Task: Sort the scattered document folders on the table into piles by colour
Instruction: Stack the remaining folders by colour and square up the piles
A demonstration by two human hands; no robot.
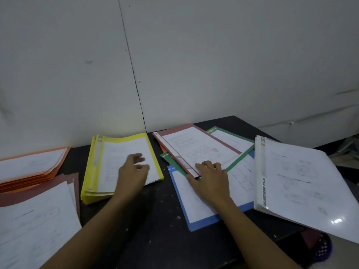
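Red folder (194, 147): right hand (209, 174) pinches near corner; left hand (133, 170) relaxed, empty (blurred), over yellow pile (116, 152).

The table (159, 220) is black, flecked with pale specks. At 9 o'clock lies an orange pile (23, 180), at 8 o'clock a maroon pile (74, 183), and at 10 o'clock a bright yellow pile (91, 171). Near 12 o'clock a dull red folder (174, 129) overlaps a green folder (240, 158) and a blue folder (202, 223). At 3 o'clock is a glossy white pile (291, 181). All hold white sheets with faint grey print.
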